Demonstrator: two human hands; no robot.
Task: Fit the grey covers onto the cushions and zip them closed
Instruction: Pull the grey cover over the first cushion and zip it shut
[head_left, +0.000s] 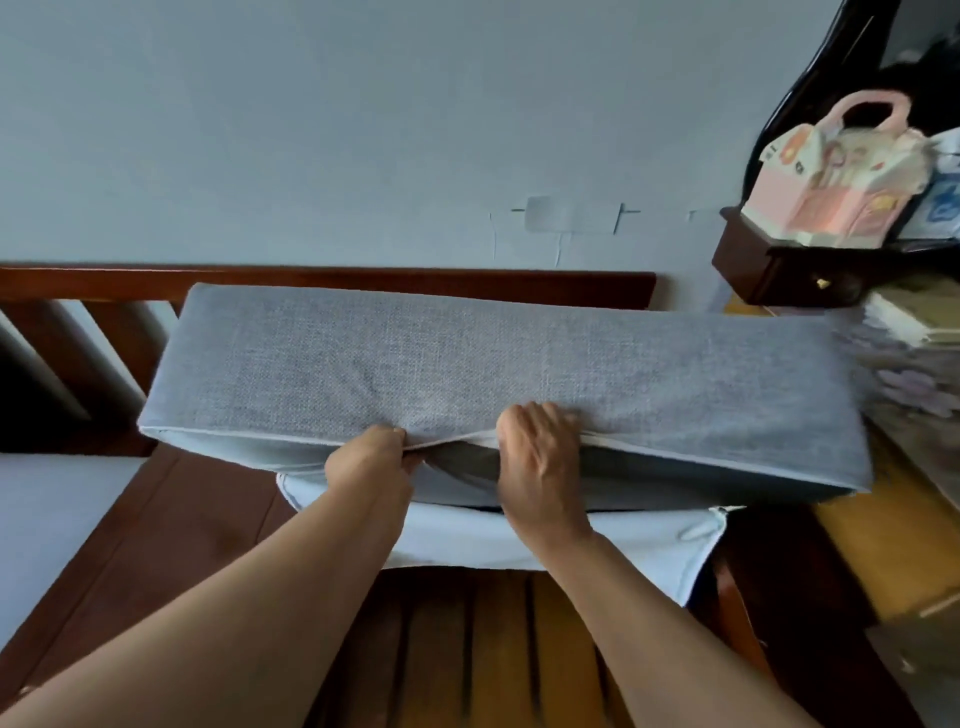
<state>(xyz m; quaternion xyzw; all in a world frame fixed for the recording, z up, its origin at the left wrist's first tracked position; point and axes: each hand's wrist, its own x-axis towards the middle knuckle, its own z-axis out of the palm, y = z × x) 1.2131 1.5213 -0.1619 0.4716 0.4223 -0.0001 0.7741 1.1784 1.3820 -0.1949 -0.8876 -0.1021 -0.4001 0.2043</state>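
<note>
A long cushion in a grey woven cover (467, 358) lies across a wooden bench, its piped front edge facing me. My left hand (371, 457) pinches the cover's front seam near the middle, fingers curled under the piping. My right hand (540, 457) grips the same edge a little to the right, fingers curled over the top of the fabric. Between the two hands the seam gapes slightly. A pale blue-white cushion (571, 540) lies under the grey one, with a zipper at its right corner.
The wooden bench frame (332, 283) runs along the wall, slats (493, 649) showing below. A dark wooden shelf (779, 270) at the right holds a pink bag (841, 171). Stacked papers (904, 322) sit beside the cushion's right end. A white cushion (57, 519) lies at left.
</note>
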